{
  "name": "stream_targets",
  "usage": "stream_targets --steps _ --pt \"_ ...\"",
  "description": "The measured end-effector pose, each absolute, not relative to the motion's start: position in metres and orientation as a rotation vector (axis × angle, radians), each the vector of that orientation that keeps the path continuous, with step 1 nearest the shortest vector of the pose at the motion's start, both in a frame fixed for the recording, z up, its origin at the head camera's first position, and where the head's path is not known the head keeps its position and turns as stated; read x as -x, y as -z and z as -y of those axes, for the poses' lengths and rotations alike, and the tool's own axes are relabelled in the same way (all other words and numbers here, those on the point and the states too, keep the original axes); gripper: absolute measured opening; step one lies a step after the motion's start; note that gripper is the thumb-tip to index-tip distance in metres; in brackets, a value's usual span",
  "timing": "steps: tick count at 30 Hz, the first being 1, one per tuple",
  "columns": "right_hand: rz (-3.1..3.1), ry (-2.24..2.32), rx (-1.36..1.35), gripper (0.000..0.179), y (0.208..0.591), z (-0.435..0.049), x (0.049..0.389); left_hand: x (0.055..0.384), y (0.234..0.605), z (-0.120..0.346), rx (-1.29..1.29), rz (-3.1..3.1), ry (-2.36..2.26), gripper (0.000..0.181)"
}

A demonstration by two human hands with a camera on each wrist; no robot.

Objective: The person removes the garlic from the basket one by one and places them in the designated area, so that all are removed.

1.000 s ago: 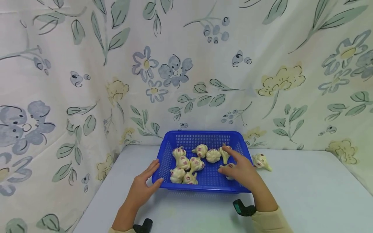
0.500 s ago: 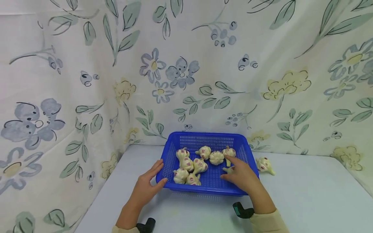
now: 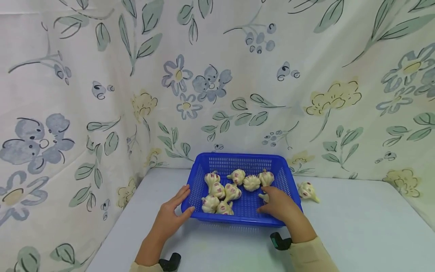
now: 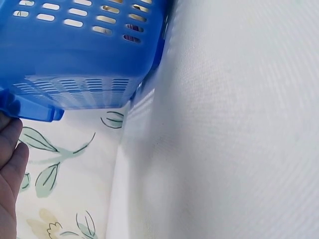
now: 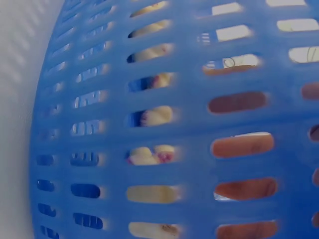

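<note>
A blue plastic basket [image 3: 244, 219] with slotted walls holds several white garlic bulbs [image 3: 217, 190] marked with purple. At its left front corner, my left hand [image 3: 171, 213] touches the rim, fingers along the left side and thumb at the front; the left wrist view has its straight fingers [image 4: 12, 159] under the rim. Inside the basket on the right, my right hand [image 3: 283, 206] grips a garlic bulb [image 3: 263, 197] between thumb and fingers; only its stem end shows, the rest lies under the hand. Through the slots in the right wrist view appear fingers [image 5: 244, 146] and pale garlic [image 5: 159, 115].
One garlic bulb [image 3: 307, 191] lies on the white table [image 3: 357, 226], outside the basket to the right. Behind the table hangs a floral cloth [image 3: 238, 75], close to the basket's back wall. More bulbs [image 3: 252, 183] sit just beyond the right hand.
My right hand has lowered into the basket and its thumb and fingers have closed in around the bulb beneath. My left hand stays at the rim. The head view has shifted slightly.
</note>
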State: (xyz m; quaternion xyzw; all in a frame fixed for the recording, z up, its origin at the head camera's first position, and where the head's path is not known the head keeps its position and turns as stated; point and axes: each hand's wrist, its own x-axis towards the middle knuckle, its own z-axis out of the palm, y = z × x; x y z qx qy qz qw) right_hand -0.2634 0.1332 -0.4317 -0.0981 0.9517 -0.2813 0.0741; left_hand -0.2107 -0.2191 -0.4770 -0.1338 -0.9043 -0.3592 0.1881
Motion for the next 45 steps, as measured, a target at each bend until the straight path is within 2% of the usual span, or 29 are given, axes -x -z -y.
stream_targets --steps 20,28,45 --pt "-2.785 0.779 0.343 0.056 0.4327 -0.1336 0.2645 0.2112 0.4794 0.2204 0.404 2.517 1.046 0.061" --pt "-2.731 0.784 0.373 0.024 0.4332 -0.1324 0.2650 0.2120 0.4786 0.2210 0.415 2.515 1.065 0.061" --pt "-2.699 0.844 0.476 0.020 0.4355 -0.1322 0.2663 0.2109 0.4772 0.2207 0.416 2.506 1.069 0.061"
